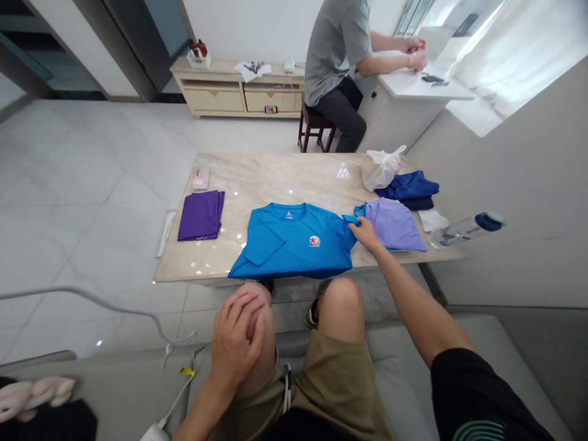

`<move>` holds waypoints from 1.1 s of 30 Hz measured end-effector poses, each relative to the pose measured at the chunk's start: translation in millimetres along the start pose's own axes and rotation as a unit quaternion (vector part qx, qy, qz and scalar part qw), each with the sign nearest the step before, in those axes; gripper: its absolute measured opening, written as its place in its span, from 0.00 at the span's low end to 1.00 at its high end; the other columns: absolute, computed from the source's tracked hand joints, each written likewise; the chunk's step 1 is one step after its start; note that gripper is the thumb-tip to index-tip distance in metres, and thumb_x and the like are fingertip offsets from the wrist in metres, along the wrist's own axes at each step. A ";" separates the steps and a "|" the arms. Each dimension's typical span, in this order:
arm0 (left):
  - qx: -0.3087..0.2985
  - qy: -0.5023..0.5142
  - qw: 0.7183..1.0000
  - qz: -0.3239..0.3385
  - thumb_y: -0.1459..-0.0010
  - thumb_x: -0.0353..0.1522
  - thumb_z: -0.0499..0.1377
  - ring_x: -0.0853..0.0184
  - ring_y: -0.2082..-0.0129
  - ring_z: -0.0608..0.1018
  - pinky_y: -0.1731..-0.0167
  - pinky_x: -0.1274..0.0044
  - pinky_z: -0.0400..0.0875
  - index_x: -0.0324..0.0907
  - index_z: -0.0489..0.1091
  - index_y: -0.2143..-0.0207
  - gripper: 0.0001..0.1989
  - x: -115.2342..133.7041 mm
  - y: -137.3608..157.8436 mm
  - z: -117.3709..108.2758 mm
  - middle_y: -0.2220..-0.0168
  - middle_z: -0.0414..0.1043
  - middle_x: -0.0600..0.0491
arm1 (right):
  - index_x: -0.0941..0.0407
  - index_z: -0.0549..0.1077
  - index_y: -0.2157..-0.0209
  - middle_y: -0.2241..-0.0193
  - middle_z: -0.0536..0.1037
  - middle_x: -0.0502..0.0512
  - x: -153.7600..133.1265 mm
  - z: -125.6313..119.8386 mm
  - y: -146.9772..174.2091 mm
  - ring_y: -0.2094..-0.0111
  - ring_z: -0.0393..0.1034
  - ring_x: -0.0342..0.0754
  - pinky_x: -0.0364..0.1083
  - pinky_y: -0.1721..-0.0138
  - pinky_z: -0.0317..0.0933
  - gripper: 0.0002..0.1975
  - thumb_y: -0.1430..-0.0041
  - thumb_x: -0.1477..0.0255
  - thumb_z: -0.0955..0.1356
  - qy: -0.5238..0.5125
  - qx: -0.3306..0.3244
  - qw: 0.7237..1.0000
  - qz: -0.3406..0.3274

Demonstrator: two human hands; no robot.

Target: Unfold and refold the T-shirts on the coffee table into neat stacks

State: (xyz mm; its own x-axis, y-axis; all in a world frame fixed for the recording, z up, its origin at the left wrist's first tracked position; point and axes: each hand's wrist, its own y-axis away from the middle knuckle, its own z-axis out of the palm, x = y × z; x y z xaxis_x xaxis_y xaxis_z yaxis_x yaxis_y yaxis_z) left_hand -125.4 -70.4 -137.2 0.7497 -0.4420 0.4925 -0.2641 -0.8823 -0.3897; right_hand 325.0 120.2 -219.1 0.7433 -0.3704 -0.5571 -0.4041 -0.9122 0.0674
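While the left hand point(237, 334) lies over the knee point(263, 293) at the lower middle of the frame, its fingers a little apart and holding nothing, the right hand point(365, 234), right of centre, pinches the blue sleeve point(350, 218) of a shirt point(301, 245) between thumb and finger. The shirt lies mid-frame on the table point(280, 174), collar toward the top, a round badge point(315, 241) on its chest, its other sleeve folded across the front. Just beside the right hand, farther right in the frame, a lilac cloth point(395, 223) lies partly over other blue cloth; above it are dark blue clothes point(411, 185) and a white bag point(380, 169). A bottle point(465, 231) stands at the right, near a tissue point(432, 220). Left of the shirt, well apart from it, lies a folded purple cloth point(199, 215). At upper right, another person point(328, 52) sits on a stool point(318, 119) at a white desk point(445, 92); what that person's fingers hold is too small to tell
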 end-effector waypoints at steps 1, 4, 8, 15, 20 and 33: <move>-0.005 0.001 1.000 0.000 0.31 0.31 0.59 0.50 0.41 0.79 0.40 0.56 0.73 0.51 0.78 0.47 0.14 1.0 -1.9 -0.2 0.44 0.81 0.47 | 0.56 0.72 0.63 0.63 0.82 0.62 -2.5 -0.2 1.8 0.63 0.71 0.52 0.47 0.59 0.60 0.06 0.34 0.69 0.66 0.005 -0.003 1.000 -0.008; -0.018 0.001 1.000 -0.002 0.32 0.31 0.59 0.49 0.41 0.79 0.40 0.56 0.73 0.52 0.79 0.48 0.14 4.4 -6.7 2.9 0.45 0.82 0.48 | 0.57 0.74 0.54 0.57 0.82 0.62 -23.3 8.0 19.4 0.57 0.74 0.55 0.48 0.53 0.61 0.08 0.32 0.70 0.67 0.061 -0.024 0.996 -0.057; -0.029 -0.005 1.000 -0.009 0.33 0.32 0.60 0.48 0.41 0.80 0.39 0.54 0.73 0.54 0.80 0.47 0.16 10.6 -6.7 10.2 0.45 0.82 0.48 | 0.56 0.74 0.45 0.49 0.82 0.62 -72.7 37.3 64.2 0.50 0.77 0.56 0.48 0.49 0.64 0.13 0.27 0.67 0.66 0.090 -0.104 0.977 -0.163; -0.054 0.097 0.990 -0.091 0.28 0.34 0.54 0.54 0.42 0.81 0.42 0.59 0.79 0.55 0.75 0.43 0.16 6.8 -29.5 -6.7 0.43 0.79 0.48 | 0.56 0.72 0.39 0.43 0.81 0.60 -82.6 48.7 73.6 0.45 0.77 0.50 0.46 0.41 0.65 0.16 0.22 0.69 0.62 -0.017 -0.184 0.958 -0.217; -0.041 0.114 0.976 -0.184 0.30 0.42 0.57 0.57 0.50 0.83 0.49 0.65 0.81 0.45 0.76 0.52 0.13 -69.4 -115.7 33.2 0.51 0.81 0.47 | 0.61 0.76 0.44 0.50 0.84 0.63 -37.9 41.4 11.5 0.50 0.78 0.52 0.46 0.46 0.67 0.15 0.26 0.72 0.65 0.008 -0.114 0.989 -0.095; -0.153 0.006 0.945 -0.290 0.48 0.41 0.73 0.55 0.58 0.82 0.56 0.70 0.73 0.43 0.76 0.62 0.16 -218.2 -266.0 171.6 0.62 0.82 0.46 | 0.60 0.83 0.56 0.61 0.86 0.59 -41.6 84.5 -87.3 0.61 0.80 0.49 0.42 0.57 0.67 0.11 0.36 0.68 0.76 0.029 -0.178 0.983 -0.036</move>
State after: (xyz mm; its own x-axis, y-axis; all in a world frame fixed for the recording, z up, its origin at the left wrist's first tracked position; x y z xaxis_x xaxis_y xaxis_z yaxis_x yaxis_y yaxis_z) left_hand -114.5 288.6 -274.6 0.8152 0.1295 0.5645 0.0242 -0.9814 0.1903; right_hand 284.3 230.1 -271.7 0.7969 -0.3021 -0.5231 -0.1448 -0.9363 0.3201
